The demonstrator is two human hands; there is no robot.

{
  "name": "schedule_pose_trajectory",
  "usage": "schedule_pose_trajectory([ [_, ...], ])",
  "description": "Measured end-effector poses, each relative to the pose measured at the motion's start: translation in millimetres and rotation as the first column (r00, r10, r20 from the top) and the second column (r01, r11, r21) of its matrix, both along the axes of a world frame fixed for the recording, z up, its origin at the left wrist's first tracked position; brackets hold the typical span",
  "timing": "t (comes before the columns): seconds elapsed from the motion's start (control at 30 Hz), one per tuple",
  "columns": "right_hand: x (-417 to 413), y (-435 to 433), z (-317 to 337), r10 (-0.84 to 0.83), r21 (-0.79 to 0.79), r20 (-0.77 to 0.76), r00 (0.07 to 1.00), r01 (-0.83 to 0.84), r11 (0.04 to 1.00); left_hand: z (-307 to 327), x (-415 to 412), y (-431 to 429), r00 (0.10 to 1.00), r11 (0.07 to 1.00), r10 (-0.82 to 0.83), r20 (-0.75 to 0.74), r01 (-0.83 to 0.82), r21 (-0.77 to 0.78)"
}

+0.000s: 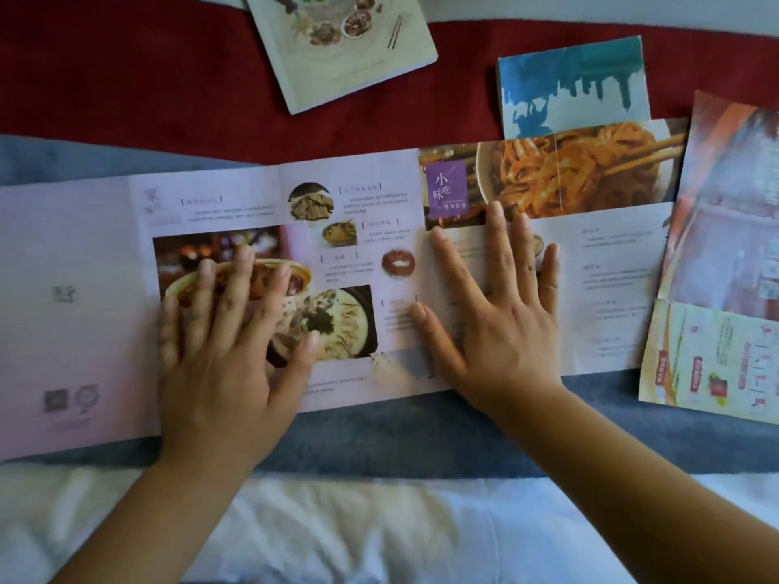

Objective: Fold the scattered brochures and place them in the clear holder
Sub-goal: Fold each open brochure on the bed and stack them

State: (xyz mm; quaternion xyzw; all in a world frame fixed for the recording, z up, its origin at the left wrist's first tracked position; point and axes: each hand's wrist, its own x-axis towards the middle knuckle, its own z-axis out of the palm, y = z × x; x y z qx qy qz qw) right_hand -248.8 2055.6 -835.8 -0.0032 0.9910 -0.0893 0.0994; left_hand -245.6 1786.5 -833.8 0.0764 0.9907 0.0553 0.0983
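- Nearest, white bedding [337,533] covers the bed's near edge. Beyond it run a blue band [421,432] and then a red cloth [126,78].
- Across the blue band lies the long brochure [84,267], opened out flat, its creases showing but no panel turned over.
- The left hand [223,356] presses flat on its food photographs, fingers [242,263] straight and spread. The right hand [497,314] lies flat on the next panel, fingers likewise apart, gripping nothing.
- At the right edge an orange brochure [716,246] meets its end.
- Farther, on the red cloth, lie a blue skyline brochure [573,90] and a food-cover booklet [337,69].
- By this view, folding has hardly started, nothing is stowed, and the clear holder is out of sight.
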Motion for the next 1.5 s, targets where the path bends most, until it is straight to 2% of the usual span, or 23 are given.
schedule_pose_trajectory([
  [0.17, 0, 0, -3, -0.004, 0.002, -0.019, 1.0, 0.004, 1.0, 1, -9, -64, 0.961, 0.961, 0.275, -0.038, -0.275, -0.018],
  [0.23, -2, 2, -3, 0.009, 0.005, -0.008, 1.0, -0.009, 1.0, 1, -10, -90, 0.943, 0.942, 0.331, -0.03, -0.332, -0.05],
  [0.33, -3, 1, -1, 0.006, 0.033, 0.003, 1.0, -0.006, 0.999, -3, -7, -105, 0.951, 0.948, 0.309, -0.011, -0.309, -0.074],
  [0.43, -4, -7, 2, -0.023, 0.067, 0.023, 0.999, 0.021, 0.998, -6, -6, -101, 0.956, 0.955, 0.293, -0.009, -0.294, -0.031],
  [0.63, -16, -30, 8, -0.032, 0.05, 0.059, 0.998, 0.03, 0.998, -7, -9, -89, 0.963, 0.963, 0.269, -0.003, -0.269, -0.016],
  [0.73, -23, -46, 16, -0.013, -0.02, 0.042, 0.999, 0.014, 1.0, -6, -10, -83, 0.964, 0.964, 0.265, 0.001, -0.265, 0.001],
  [0.87, -29, -75, 35, 0.029, -0.229, -0.05, 0.998, -0.04, 0.973, -4, -8, -81, 0.966, 0.966, 0.259, -0.004, -0.259, -0.007],
  [0.93, -30, -91, 43, 0.082, -0.266, -0.041, 0.996, -0.09, 0.96, -5, -8, -80, 0.964, 0.964, 0.266, -0.014, -0.266, -0.014],
  [1.07, -29, -112, 43, 0.114, -0.238, 0.017, 0.993, -0.107, 0.965, -8, -9, -78, 0.959, 0.959, 0.282, -0.028, -0.282, -0.018],
  [1.2, -29, -119, 24, 0.138, -0.189, -0.041, 0.99, -0.143, 0.972, -9, -9, -80, 0.96, 0.961, 0.276, -0.034, -0.276, 0.005],
  [1.33, -25, -112, -2, 0.168, -0.008, 0.046, 0.985, -0.168, 0.986, -4, -8, -80, 0.96, 0.958, 0.278, -0.006, -0.277, 0.076],
  [1.5, -24, -123, -16, 0.154, -0.005, -0.052, 0.987, -0.154, 0.988, 11, -10, -71, 0.956, 0.915, 0.281, 0.083, -0.293, 0.278],
])
